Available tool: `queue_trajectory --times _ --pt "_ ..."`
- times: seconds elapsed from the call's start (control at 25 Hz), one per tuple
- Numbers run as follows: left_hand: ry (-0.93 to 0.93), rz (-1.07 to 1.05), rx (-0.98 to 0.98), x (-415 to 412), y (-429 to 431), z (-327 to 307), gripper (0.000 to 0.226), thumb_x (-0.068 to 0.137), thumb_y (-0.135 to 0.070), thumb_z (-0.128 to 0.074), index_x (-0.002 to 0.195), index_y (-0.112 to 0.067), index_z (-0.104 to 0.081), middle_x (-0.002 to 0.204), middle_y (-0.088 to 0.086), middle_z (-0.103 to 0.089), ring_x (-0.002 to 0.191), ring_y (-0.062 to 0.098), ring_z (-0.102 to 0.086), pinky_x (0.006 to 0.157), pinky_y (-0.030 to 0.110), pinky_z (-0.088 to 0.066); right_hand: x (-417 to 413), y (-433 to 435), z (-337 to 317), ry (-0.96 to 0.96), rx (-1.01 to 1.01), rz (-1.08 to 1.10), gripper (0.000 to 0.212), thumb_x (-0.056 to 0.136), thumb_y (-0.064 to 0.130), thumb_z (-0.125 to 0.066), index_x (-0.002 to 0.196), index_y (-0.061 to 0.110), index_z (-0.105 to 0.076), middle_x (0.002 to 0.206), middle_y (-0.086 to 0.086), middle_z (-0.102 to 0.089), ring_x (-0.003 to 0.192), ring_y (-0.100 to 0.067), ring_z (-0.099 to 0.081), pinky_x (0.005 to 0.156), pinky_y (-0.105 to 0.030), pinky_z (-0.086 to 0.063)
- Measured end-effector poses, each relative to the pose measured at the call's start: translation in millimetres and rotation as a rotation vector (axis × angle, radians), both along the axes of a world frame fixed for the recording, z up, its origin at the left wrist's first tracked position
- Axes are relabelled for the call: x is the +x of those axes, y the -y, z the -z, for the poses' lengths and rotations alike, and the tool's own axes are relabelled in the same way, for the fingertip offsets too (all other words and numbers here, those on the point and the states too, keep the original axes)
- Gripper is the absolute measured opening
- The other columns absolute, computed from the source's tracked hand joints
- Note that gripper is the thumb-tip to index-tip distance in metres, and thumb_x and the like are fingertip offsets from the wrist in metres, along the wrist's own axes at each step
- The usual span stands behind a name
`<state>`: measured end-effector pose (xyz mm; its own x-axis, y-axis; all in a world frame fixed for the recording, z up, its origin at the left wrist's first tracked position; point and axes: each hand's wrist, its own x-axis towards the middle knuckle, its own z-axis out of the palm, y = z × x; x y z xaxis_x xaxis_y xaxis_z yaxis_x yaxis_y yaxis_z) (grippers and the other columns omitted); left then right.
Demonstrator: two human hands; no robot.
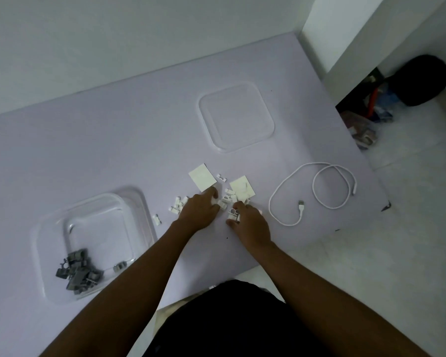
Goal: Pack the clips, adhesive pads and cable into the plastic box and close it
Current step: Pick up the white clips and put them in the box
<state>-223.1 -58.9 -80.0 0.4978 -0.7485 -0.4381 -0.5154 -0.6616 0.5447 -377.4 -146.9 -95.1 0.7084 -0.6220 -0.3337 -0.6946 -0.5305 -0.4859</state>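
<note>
Open box, loose clips, two pads and a cable

The clear plastic box (pixel 93 243) lies open at left with grey clips (pixel 79 273) in its near corner; its lid (pixel 236 117) rests apart, farther back. White clips (pixel 225 199) are scattered centrally beside two square adhesive pads (pixel 202 177), with the white cable (pixel 317 191) loosely looped at right.

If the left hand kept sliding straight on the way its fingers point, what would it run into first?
Most likely the nearer adhesive pad: the left hand points up and slightly right across the mat, and its fingertips already sit at that pad's near corner. Farther along that line lies the clear lid.
</note>
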Motion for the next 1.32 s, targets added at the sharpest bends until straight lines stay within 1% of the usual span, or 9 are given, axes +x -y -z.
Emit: queue_trajectory --times 0.2,0.44,0.72,0.88,0.92,1.0,1.08,1.2,1.32 --pt "0.045 0.090 0.040 -7.5 -0.4 4.4 0.028 0.090 -0.029 -0.056 0.117 -0.019 -0.055 0.099 0.015 -0.068 0.088 0.036 -0.065 0.072 0.035 -0.050 0.0 -0.1 2.3 -0.035 -0.035 -0.009 0.039 0.084 0.039 -0.073 0.109 0.014 -0.058 0.106 -0.008 -0.068 0.100 -0.027 -0.064 0.076 -0.037 -0.054" --pt "0.033 0.042 0.039 -15.0 8.0 10.2 0.054 0.083 -0.051 -0.065 0.128 -0.024 -0.053 0.106 0.010 -0.069 0.097 0.031 -0.065 0.082 0.041 -0.054 -0.9 0.2 2.4 -0.047 -0.054 -0.025 0.039 0.087 0.042 -0.070 0.108 0.011 -0.058 0.105 -0.009 -0.067 0.099 -0.027 -0.064 0.077 -0.036 -0.052" --pt "0.066 0.038 0.037 -19.4 10.0 19.4 0.041 0.097 -0.037 -0.050 0.125 -0.007 -0.050 0.108 0.021 -0.066 0.098 0.042 -0.064 0.080 0.042 -0.049 -3.4 0.6 2.4 -0.070 -0.081 -0.034 0.040 0.086 0.045 -0.069 0.106 0.011 -0.059 0.104 -0.008 -0.071 0.096 -0.027 -0.067 0.078 -0.038 -0.055" --pt "-0.009 0.032 -0.041 -18.1 -1.0 6.6 0.033 0.099 -0.033 -0.047 0.109 -0.003 -0.056 0.095 0.020 -0.067 0.086 0.038 -0.064 0.067 0.035 -0.045 -3.4 1.7 0.9 -0.094 -0.061 -0.037 0.038 0.087 0.045 -0.068 0.106 0.012 -0.060 0.106 -0.007 -0.071 0.099 -0.027 -0.067 0.080 -0.036 -0.052" --pt "-0.031 0.022 -0.079 -16.4 -5.3 -1.8 0.028 0.099 -0.031 -0.047 0.103 -0.004 -0.056 0.085 0.017 -0.066 0.077 0.034 -0.063 0.063 0.032 -0.041 -3.1 1.6 0.2 -0.099 -0.049 -0.030 0.038 0.087 0.044 -0.068 0.105 0.012 -0.060 0.107 -0.006 -0.071 0.099 -0.027 -0.067 0.081 -0.036 -0.051" --pt "-0.059 -0.009 -0.154 -10.7 -16.7 -19.8 0.024 0.099 -0.029 -0.048 0.087 -0.009 -0.049 0.064 0.004 -0.055 0.057 0.019 -0.054 0.056 0.027 -0.034 -1.6 0.7 -2.9 -0.094 -0.014 -0.003 0.037 0.087 0.044 -0.068 0.106 0.013 -0.062 0.106 -0.005 -0.071 0.099 -0.026 -0.067 0.079 -0.033 -0.050" --pt "-0.066 -0.090 -0.216 2.7 -39.9 -39.2 0.025 0.099 -0.030 -0.050 0.080 -0.015 -0.043 0.057 -0.005 -0.046 0.050 0.008 -0.045 0.050 0.024 -0.029 7.7 -6.8 -11.6 -0.052 0.067 0.039 0.038 0.087 0.043 -0.070 0.107 0.012 -0.063 0.102 -0.004 -0.070 0.094 -0.023 -0.066 0.074 -0.030 -0.049" --pt "-0.067 -0.253 -0.253 29.8 -96.1 -62.0 0.032 0.098 -0.027 -0.052 0.072 -0.019 -0.038 0.055 -0.005 -0.043 0.047 0.007 -0.037 0.048 0.022 -0.028 34.5 -27.4 -25.6 0.104 0.249 0.090 0.037 0.084 0.040 -0.076 0.102 0.010 -0.064 0.090 -0.002 -0.067 0.083 -0.019 -0.064 0.070 -0.027 -0.048" --pt "-0.066 -0.417 -0.169 59.0 -168.8 -72.7 0.034 0.097 -0.029 -0.052 0.070 -0.014 -0.039 0.055 0.000 -0.046 0.050 0.013 -0.041 0.052 0.029 -0.034 70.3 -54.1 -38.2 0.214 0.367 0.075 0.032 0.081 0.040 -0.078 0.090 0.013 -0.064 0.082 0.000 -0.067 0.076 -0.015 -0.062 0.067 -0.026 -0.047"
